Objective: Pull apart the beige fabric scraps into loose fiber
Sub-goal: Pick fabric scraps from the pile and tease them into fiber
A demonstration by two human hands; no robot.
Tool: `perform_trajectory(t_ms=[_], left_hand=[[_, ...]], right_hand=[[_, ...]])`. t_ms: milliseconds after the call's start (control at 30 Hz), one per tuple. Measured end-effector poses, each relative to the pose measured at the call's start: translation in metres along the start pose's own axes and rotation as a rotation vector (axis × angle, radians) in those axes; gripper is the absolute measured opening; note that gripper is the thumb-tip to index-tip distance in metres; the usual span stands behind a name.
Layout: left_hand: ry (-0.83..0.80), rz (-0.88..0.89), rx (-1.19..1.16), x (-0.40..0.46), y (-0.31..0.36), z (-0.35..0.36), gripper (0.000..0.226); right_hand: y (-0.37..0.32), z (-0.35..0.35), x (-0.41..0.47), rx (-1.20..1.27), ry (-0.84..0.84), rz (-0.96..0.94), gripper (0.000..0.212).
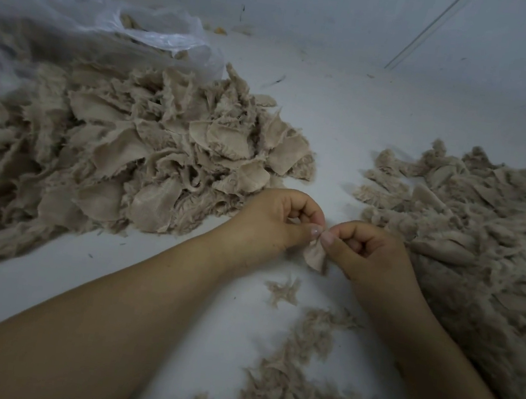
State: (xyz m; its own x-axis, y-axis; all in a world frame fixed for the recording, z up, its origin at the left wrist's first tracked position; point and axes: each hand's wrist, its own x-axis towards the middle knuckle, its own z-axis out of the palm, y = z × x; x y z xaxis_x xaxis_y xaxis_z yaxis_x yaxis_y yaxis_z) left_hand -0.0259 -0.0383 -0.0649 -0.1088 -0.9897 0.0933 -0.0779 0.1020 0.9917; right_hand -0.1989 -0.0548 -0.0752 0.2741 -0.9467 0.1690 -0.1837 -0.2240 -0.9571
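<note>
two hands pinching one beige scrap between the heaps

the person's left hand and right hand meet over the middle of the white table surface, thumbs almost touching. between them hangs a small beige woven fabric scrap, its top edge nipped by both thumbs against curled forefingers, the rest of it drooping below the knuckles. the other fingers of each hand are folded in toward the palm. both bare forearms run in from the near edge.

to the left of the hands sits a big heap of beige fabric scraps, flat frayed pieces with woven faces showing, piled loosely and touching nothing of the hands. behind that heap lies a crumpled clear plastic bag with its mouth open toward the pile; a little beige stuff shows inside, too dim to tell more.

on the right, a second spread of fluffier beige pieces runs along beside the right wrist and forearm, just beside them.

near the person, between and under the forearms, a scatter of loose beige fiber tufts trails across the table, with one small tuft lying apart just below the held scrap.

a pale wall rises behind the table.
</note>
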Motion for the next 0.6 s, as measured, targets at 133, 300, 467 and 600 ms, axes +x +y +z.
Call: perform_trajectory(t_ms=[133, 300, 467, 600], left_hand=[[0.082, -0.008, -0.017, 0.003, -0.004, 0.002, 0.019], [0.258, -0.049, -0.091, 0.008, -0.007, 0.004, 0.027], [0.113, -0.102, 0.052, 0.006, 0.001, 0.002, 0.030], [-0.051, -0.096, 0.064, 0.003, 0.005, 0.011, 0.036]], right_hand=[[0.001, 0.001, 0.001, 0.025, 0.045, 0.021, 0.016], [0.001, 0.000, 0.001, 0.000, 0.058, 0.024, 0.022], [-0.003, -0.001, 0.001, 0.120, 0.144, 0.061, 0.030], [-0.004, 0.000, -0.001, 0.128, 0.124, 0.055, 0.030]])
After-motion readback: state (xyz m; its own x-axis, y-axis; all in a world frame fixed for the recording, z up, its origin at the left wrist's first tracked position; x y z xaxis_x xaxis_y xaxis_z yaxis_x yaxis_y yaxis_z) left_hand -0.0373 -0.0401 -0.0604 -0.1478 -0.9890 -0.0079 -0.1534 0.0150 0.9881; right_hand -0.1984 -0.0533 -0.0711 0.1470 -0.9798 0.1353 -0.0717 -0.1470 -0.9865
